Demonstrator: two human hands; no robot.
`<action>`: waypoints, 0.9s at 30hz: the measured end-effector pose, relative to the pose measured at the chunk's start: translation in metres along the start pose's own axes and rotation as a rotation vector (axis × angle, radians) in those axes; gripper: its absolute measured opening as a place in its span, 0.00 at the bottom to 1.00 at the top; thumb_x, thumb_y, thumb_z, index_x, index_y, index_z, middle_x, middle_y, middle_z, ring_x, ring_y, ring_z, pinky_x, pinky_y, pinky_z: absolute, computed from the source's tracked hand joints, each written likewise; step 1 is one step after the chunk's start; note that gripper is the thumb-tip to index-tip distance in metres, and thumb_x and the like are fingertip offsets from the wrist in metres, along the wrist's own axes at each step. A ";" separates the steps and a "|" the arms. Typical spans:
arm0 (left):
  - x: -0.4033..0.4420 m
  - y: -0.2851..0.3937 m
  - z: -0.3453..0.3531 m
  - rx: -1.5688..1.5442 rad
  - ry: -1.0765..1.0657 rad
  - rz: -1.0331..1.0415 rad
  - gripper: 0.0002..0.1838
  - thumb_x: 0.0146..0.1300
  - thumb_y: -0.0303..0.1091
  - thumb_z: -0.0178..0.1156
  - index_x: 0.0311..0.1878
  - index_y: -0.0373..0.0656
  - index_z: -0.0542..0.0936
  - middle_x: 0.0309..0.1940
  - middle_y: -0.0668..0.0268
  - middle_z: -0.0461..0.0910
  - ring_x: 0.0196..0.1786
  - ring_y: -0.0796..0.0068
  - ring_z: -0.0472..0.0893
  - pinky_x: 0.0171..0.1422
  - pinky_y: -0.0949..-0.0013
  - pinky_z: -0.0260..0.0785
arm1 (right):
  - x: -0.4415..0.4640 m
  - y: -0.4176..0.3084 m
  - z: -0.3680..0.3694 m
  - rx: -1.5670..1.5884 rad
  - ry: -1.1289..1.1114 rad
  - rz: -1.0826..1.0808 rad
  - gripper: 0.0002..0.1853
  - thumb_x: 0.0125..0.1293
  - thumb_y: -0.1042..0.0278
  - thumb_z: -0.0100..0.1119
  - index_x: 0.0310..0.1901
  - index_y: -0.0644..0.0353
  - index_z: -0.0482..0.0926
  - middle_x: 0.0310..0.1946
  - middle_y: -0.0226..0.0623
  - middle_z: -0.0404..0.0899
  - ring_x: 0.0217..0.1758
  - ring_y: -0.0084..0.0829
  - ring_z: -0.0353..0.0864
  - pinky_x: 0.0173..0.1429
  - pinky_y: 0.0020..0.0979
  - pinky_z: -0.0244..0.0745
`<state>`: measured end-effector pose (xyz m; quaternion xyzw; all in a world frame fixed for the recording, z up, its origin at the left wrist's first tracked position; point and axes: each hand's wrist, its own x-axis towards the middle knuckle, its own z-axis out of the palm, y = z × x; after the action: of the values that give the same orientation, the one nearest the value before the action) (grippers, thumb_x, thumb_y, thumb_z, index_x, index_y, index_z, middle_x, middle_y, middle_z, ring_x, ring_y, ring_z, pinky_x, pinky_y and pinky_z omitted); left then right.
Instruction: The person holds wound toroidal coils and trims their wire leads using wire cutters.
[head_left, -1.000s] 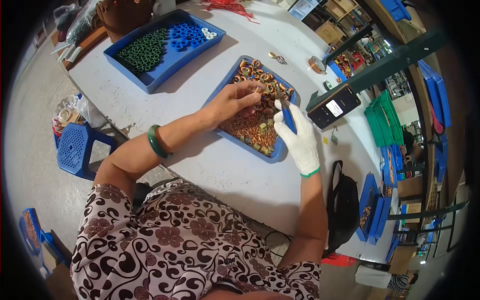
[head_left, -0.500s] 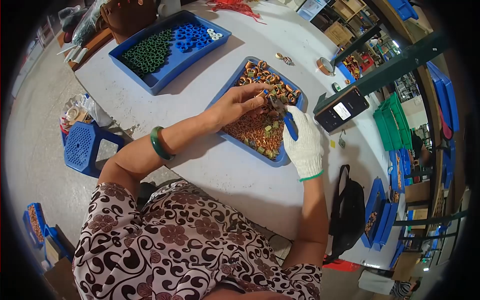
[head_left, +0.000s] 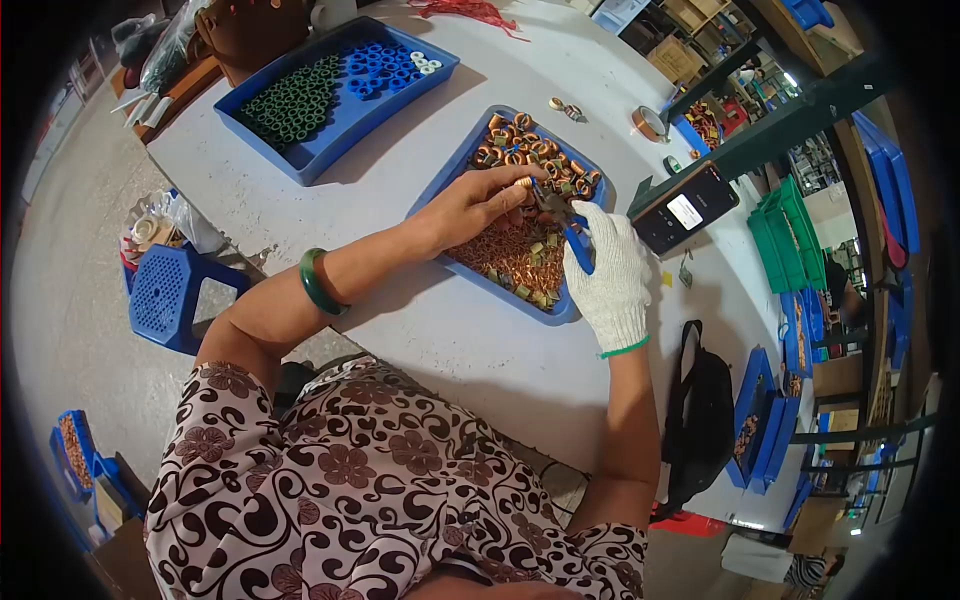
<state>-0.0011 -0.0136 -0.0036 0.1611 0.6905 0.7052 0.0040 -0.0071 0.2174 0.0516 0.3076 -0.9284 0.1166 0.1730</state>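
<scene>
My bare left hand (head_left: 470,210) pinches a small copper-wound coil (head_left: 524,184) above a blue tray (head_left: 548,317). My right hand (head_left: 608,275), in a white glove with a green cuff, is closed around blue-handled pliers (head_left: 577,245). The jaws of the pliers are beside the coil, close to my left fingertips. Under my hands the tray holds copper-wound rings at its far end and a heap of copper wire bits (head_left: 500,252) with small yellowish pieces at its near end. Whether the jaws grip a wire is too small to tell.
A larger blue tray (head_left: 325,165) with green, blue and white rings lies at the far left. A phone (head_left: 685,210) leans at the right, near a green metal bar (head_left: 740,140). A black bag (head_left: 697,420), a tape roll (head_left: 648,123) and green bins (head_left: 785,240) are further right.
The camera view has shifted slightly. My right hand with the pliers has tilted and moved a little around the coil, while my left hand keeps its pinch.
</scene>
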 end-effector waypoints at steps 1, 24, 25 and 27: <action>0.000 0.000 0.000 0.006 0.000 0.004 0.24 0.81 0.44 0.49 0.75 0.50 0.70 0.48 0.70 0.79 0.48 0.80 0.79 0.58 0.73 0.76 | 0.001 -0.001 -0.002 -0.002 -0.009 0.005 0.30 0.56 0.66 0.68 0.63 0.45 0.74 0.46 0.39 0.77 0.53 0.47 0.78 0.58 0.48 0.73; 0.001 -0.003 0.002 0.100 0.052 0.055 0.23 0.80 0.40 0.52 0.73 0.46 0.72 0.44 0.63 0.84 0.43 0.76 0.83 0.53 0.69 0.76 | -0.001 -0.001 -0.001 -0.014 -0.059 0.020 0.30 0.57 0.65 0.68 0.63 0.46 0.74 0.48 0.41 0.77 0.55 0.48 0.78 0.60 0.49 0.73; 0.001 -0.004 0.002 0.116 0.055 0.058 0.22 0.80 0.39 0.52 0.73 0.46 0.72 0.44 0.62 0.85 0.43 0.76 0.83 0.53 0.69 0.76 | -0.002 -0.002 0.000 -0.017 -0.059 0.018 0.29 0.58 0.65 0.68 0.63 0.46 0.74 0.48 0.42 0.77 0.55 0.48 0.78 0.59 0.49 0.74; 0.003 -0.009 0.001 0.139 0.076 0.121 0.22 0.80 0.39 0.53 0.73 0.46 0.72 0.44 0.61 0.85 0.44 0.75 0.84 0.54 0.69 0.77 | -0.003 -0.004 0.001 -0.022 -0.078 0.035 0.29 0.58 0.64 0.67 0.63 0.46 0.74 0.48 0.42 0.77 0.54 0.49 0.79 0.57 0.50 0.75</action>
<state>-0.0054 -0.0114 -0.0116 0.1756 0.7265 0.6600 -0.0758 -0.0031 0.2157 0.0505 0.2938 -0.9408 0.0973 0.1382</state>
